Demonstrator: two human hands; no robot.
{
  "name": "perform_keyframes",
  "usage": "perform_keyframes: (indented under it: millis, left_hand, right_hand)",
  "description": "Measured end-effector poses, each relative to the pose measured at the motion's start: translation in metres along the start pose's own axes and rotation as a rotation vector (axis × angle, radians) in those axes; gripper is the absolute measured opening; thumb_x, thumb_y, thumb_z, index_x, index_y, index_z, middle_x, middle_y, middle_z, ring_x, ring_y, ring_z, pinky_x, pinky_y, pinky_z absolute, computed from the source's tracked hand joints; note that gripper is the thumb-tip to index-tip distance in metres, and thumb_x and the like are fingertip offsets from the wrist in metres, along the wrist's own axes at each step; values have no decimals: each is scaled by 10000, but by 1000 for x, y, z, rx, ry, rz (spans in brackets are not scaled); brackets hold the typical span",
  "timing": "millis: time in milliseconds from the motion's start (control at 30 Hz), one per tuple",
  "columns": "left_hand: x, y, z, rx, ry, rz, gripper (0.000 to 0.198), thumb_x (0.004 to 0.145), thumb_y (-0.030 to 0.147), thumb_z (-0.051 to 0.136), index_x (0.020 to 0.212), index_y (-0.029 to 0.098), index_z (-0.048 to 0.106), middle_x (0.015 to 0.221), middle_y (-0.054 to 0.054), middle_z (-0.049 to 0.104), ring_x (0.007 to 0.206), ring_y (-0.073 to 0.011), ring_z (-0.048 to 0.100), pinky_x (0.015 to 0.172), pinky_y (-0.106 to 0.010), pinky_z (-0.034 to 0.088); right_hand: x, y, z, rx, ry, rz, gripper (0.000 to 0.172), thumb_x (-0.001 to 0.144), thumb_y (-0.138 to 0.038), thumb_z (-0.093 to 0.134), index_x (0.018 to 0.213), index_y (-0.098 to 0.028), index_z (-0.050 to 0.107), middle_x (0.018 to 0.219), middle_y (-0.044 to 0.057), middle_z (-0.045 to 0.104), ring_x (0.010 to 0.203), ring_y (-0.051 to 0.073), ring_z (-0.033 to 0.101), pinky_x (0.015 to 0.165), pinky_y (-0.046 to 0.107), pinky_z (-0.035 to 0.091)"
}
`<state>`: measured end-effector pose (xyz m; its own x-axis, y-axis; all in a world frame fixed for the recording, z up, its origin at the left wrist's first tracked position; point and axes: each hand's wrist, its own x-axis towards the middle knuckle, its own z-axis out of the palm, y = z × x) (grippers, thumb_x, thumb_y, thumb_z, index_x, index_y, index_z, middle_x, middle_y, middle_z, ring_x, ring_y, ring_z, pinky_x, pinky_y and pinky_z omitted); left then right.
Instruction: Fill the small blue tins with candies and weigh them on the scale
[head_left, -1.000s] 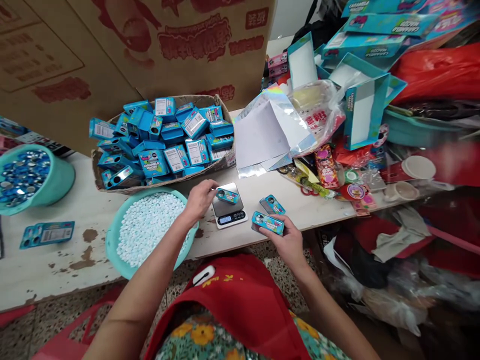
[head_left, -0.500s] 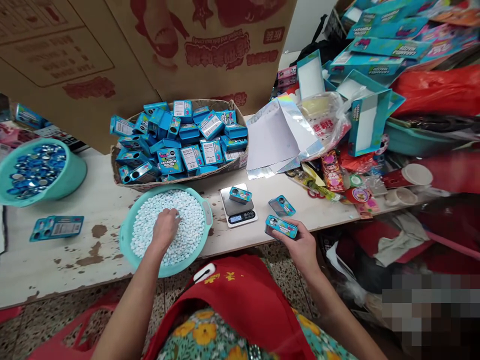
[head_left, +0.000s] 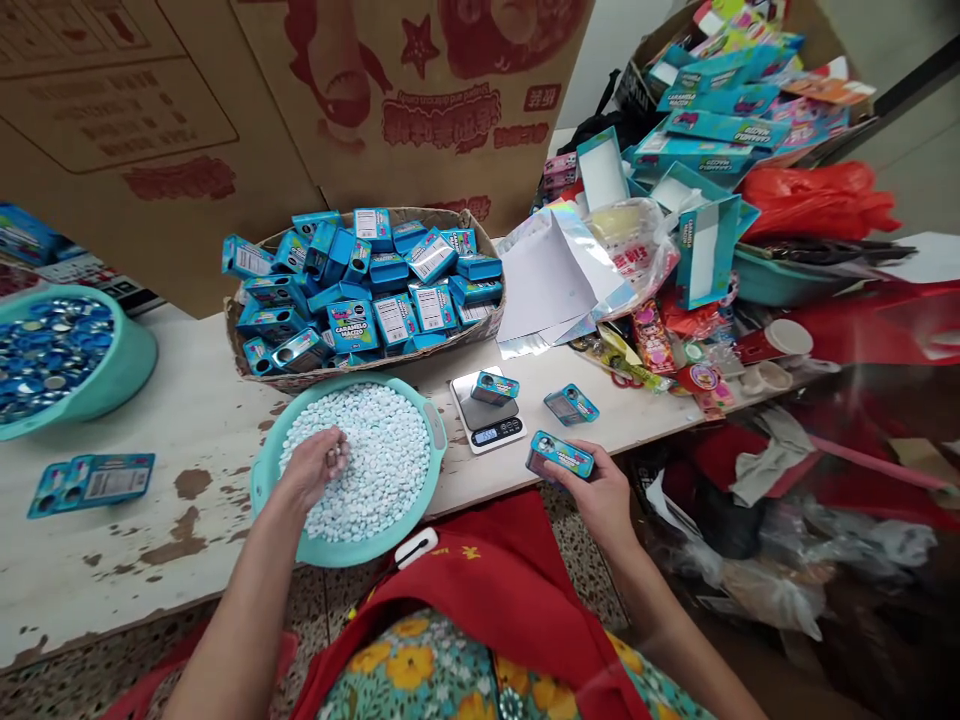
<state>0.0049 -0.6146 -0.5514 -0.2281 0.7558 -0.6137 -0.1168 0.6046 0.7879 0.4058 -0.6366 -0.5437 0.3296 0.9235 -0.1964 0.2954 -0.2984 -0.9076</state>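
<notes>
Head view. Had the left hand (head_left: 311, 470) down in the teal basin (head_left: 259, 482) at the near edge of the desk (head_left: 187, 410), palm low over the white pellets (head_left: 386, 450). Closed that grip almost fully, fingers curled round a small pinch of pellets. Held a small blue tin (head_left: 560, 455) in the right hand (head_left: 600, 495), at about four o'clock of the basin, just off the desk edge. Wrapped that grip from below, thumb and fingers shut on the tin's long sides, printed lid facing up.

Found a pocket scale (head_left: 495, 434) at three o'clock of the basin, just beside its rim, with a second tin (head_left: 495, 387) resting on the platform, display lit. Saw a third tin (head_left: 571, 404) lying flat on the desk at three o'clock of the scale, near but apart. Noted a shallow basket (head_left: 246, 352) heaped with blue boxes (head_left: 352, 325) at twelve o'clock of the basin; could not tell whether touching its rim. Spotted another teal bowl (head_left: 129, 368) of blue caps (head_left: 45, 345) at ten o'clock, well apart, and a flat blue card (head_left: 90, 482) on the desk at nine o'clock.
</notes>
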Motion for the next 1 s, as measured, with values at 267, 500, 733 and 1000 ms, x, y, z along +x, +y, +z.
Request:
perform_keyframes:
  millis: [267,500,733,1000]
  left_hand:
    - [-20,28,40,1252,181,370,259,816,354,516,986,217,655,1103,-92,625,962,-275,579,687,-297,428]
    - [38,47,184,1212,-206,877,484,825,241,565,1294,221,449,1330,-100,479,1208,-252,441,972,-370,388]
    - [48,63,200,1090,-222,795,341,833,324,569,1141,184,526,1106,-99,583,1021,-230,559,856,-322,449]
    - [-71,42,-72,994,945,183,558,751,523,584,1183,180,504,1035,-126,619,944,-317,594,819,-435,464]
  right_hand:
    - [23,2,-7,197,-90,17,465,605,-382,806,990,-192,626,967,56,671,841,217,627,777,361,507]
    - [63,10,9,207,-89,-9,491,573,-394,817,974,-182,629,926,37,659,835,204,614,798,361,492]
    - [73,-10,3,278,-53,-59,484,583,-351,819,1004,-208,628,1018,51,648,908,223,617,855,400,480]
    - [82,-40,55,240,-80,-216,487,546,-368,840,962,-193,659,906,36,650,815,210,614,813,400,490]
